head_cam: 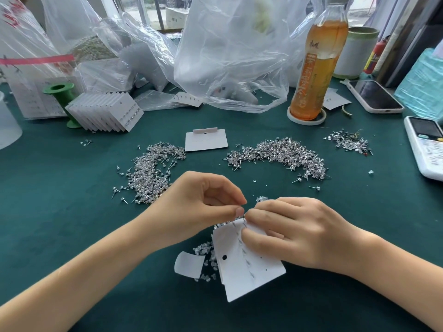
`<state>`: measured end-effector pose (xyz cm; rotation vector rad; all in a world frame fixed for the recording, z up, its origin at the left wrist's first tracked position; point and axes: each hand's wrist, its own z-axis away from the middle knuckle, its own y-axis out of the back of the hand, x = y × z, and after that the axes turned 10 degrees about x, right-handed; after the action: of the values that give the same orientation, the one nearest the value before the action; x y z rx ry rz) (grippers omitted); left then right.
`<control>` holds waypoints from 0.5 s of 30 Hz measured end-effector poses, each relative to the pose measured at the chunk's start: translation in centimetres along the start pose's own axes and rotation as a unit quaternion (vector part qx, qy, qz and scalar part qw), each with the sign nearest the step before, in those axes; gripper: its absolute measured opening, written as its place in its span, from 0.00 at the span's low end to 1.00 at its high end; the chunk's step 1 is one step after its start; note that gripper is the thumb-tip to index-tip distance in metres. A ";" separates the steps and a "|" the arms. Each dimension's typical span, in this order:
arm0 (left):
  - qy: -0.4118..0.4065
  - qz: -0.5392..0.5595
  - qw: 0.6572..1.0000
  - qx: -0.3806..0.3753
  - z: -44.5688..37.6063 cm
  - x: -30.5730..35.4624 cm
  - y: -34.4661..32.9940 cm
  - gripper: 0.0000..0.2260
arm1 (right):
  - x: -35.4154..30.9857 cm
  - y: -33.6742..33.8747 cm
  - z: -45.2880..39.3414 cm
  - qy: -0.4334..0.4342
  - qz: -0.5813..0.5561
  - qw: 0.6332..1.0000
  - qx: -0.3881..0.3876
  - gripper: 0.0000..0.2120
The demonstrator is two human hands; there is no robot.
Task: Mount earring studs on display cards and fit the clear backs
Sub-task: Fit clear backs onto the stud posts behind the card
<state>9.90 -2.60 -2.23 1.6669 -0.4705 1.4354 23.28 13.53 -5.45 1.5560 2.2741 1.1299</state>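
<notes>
The card lay on the green worktop, back side up, with a row of stud posts standing out of it and loose clear backs just left of the card. The right hand held the card's top edge between curled fingers, and the left hand pinched its thumb and forefinger at the topmost post, probably on a clear back, though this was too small to see. To do this step well, I judged, the right hand should keep the card firm and the back should go straight down the post, not at an angle.
</notes>
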 end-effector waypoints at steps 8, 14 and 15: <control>0.009 0.011 1.000 0.011 0.2 -0.1 -0.2 0.06 | 0.0 0.1 -0.1 -0.008 0.002 1.000 -0.004 0.11; 0.004 0.014 1.000 0.006 0.2 -0.3 -0.1 0.06 | -0.1 0.0 0.0 -0.008 -0.002 1.000 0.000 0.10; 0.003 0.013 1.000 0.004 0.2 -0.3 -0.1 0.06 | -0.1 0.0 0.0 -0.009 -0.003 1.000 0.000 0.09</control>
<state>10.01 -2.75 -2.52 1.6677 -0.4853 1.4628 23.31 13.44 -5.51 1.5532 2.2650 1.1093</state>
